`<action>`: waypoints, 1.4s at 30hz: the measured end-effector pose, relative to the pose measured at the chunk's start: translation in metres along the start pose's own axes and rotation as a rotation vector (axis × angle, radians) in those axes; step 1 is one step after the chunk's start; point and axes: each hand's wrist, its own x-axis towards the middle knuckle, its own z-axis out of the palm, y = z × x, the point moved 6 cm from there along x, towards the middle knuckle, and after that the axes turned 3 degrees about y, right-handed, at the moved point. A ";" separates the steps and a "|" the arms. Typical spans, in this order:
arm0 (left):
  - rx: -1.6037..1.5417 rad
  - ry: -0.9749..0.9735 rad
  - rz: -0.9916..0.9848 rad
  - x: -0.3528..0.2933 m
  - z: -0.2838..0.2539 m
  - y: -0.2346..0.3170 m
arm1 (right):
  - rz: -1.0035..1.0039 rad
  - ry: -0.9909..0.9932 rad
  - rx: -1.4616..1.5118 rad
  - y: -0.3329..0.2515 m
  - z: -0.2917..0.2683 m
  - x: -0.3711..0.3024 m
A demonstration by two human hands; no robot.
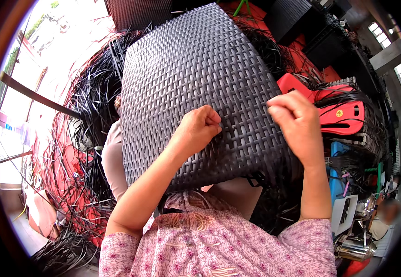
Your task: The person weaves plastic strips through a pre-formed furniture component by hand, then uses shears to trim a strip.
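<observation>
A dark grey woven wicker piece [177, 78] stands before me between my knees, its broad patterned face filling the middle of the head view. Over its near part is my left hand [196, 130], fingers curled in a pinch. Dark strip ends seem to lie beside those fingertips, but I cannot make out what they grip. My right hand [298, 127] is raised by the piece's right edge, closed with thumb against fingers and slightly blurred. Anything thin inside it is hidden. Loose black strands hang at the near right corner, below my right hand.
Heaps of black plastic strips [99, 101] lie left on red sheeting [73, 161]. At right are a red plastic seat [341, 117], a blue object [336, 184], a white tray [345, 214] and a shiny metal pot [355, 248]. Another person [378, 228] is at far right. More wicker pieces [138, 11] stand behind.
</observation>
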 end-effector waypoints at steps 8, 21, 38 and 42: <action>0.027 0.192 0.088 -0.007 0.010 0.006 | -0.399 -0.305 -0.620 -0.009 0.080 -0.025; 0.001 0.208 0.070 -0.010 0.012 -0.003 | -0.345 -0.511 -0.767 -0.019 0.101 -0.017; -0.003 0.245 0.094 -0.012 0.021 -0.011 | 0.014 -0.741 -0.673 -0.008 0.104 0.013; -0.036 0.278 0.165 -0.014 0.021 -0.010 | 0.051 -0.783 -0.689 -0.009 0.107 0.020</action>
